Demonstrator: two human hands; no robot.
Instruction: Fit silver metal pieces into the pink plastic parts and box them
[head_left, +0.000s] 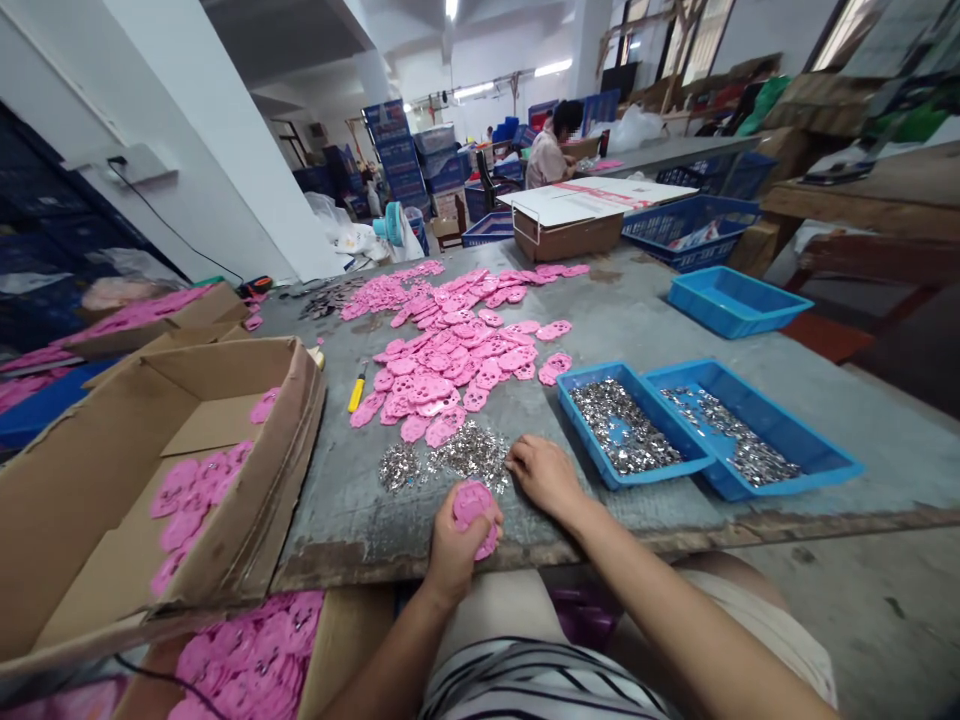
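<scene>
A: Nearest to you is the striped cloth (525, 680) over your lap, and both your forearms reach out above it to the edge of the table (645, 330).

B: Your left hand (457, 545) is closed around one pink piece (474, 505). You hold it right at the table's near edge, with its flat face turned up.

A: Your right hand (546, 475) lies knuckles-up on the table, fingertips at the edge of the larger pile of metal parts (469, 455). I cannot tell whether you are pinching any of them.

B: There are two loose piles. The smaller pile (399, 467) sits just left of the larger one.

A: Beyond them the pink heap (457, 350) spreads up the table, with too many pieces to count.

B: One yellow-handled tool (357, 390) lies just left of that heap.

A: On your right I count three blue trays. The left tray (645, 478) and the right tray (787, 482) stand side by side, touching, and both hold metal parts. The third tray (739, 300) stands farther off and shows its bare floor.

B: One blue basket (675, 255) stands behind it, next to one white-topped carton (577, 215).

A: On your left, one open cardboard box (292, 440) holds pink pieces. A second box (345, 640), below the table edge, holds more.

B: One other person (547, 150) sits far back at another bench.
</scene>
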